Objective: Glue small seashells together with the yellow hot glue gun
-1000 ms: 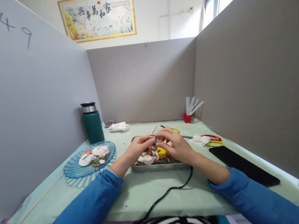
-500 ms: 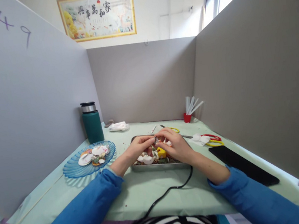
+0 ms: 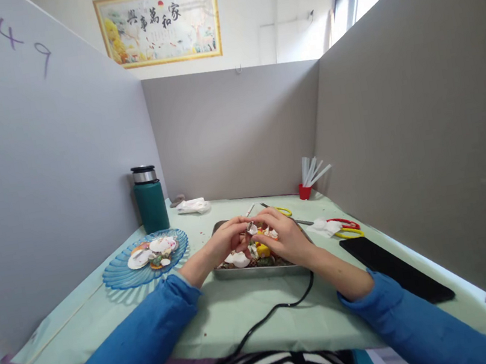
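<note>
Both my hands meet over a metal tray (image 3: 260,270) filled with several shells and colourful bits. My left hand (image 3: 224,242) and my right hand (image 3: 281,236) pinch a small pale shell (image 3: 250,228) between their fingertips, just above the tray's contents. A yellow piece (image 3: 263,249) lies in the tray under my right hand. Both sleeves are blue.
A blue glass plate (image 3: 115,277) with shells sits to the left, a green flask (image 3: 150,199) behind it. Red and yellow scissors (image 3: 345,227), a red cup of white sticks (image 3: 305,188), a black phone (image 3: 393,269), a black cable (image 3: 272,314) and a thin skewer (image 3: 59,331) lie around. Partition walls enclose the table.
My fingers have shifted slightly around the small shell, which now shows more plainly between the fingertips. The hands stay over the tray.
</note>
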